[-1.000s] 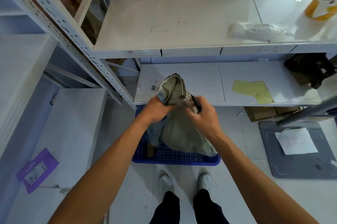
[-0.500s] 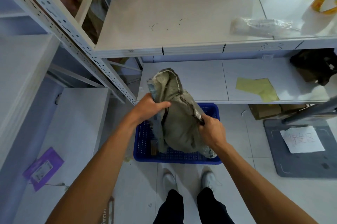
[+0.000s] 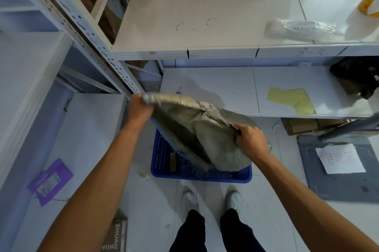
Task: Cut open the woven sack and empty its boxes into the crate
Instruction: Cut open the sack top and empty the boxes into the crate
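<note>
The woven sack (image 3: 205, 133) is held over the blue crate (image 3: 201, 179), which stands on the floor tiles in front of the lower shelf (image 3: 215, 87). One end of the sack is gripped by the left hand (image 3: 139, 108), whose fingers are curled tight round the bunched fabric close to the perforated upright (image 3: 82, 26) of the rack. From there the sack slopes down to the right, and its bulging lower end hangs into the right half of the crate. The right hand (image 3: 250, 141) is set against the sack's right edge with its fingers closed round a slim dark tool (image 3: 235, 128), of which only a short tip is seen above the knuckles; whether a fold of the sack is pinched as well cannot be told. A small brown box (image 3: 173, 162) is seen on the crate's mesh floor at the left, just beside the sack. A yellow sheet (image 3: 291, 100) is laid on the lower shelf, and a clear plastic bag (image 3: 297, 29) on the upper shelf (image 3: 205, 5). A purple packet (image 3: 50, 182) is seen on the low board at the left, and a grey mat (image 3: 338, 186) on the floor at the right.
</note>
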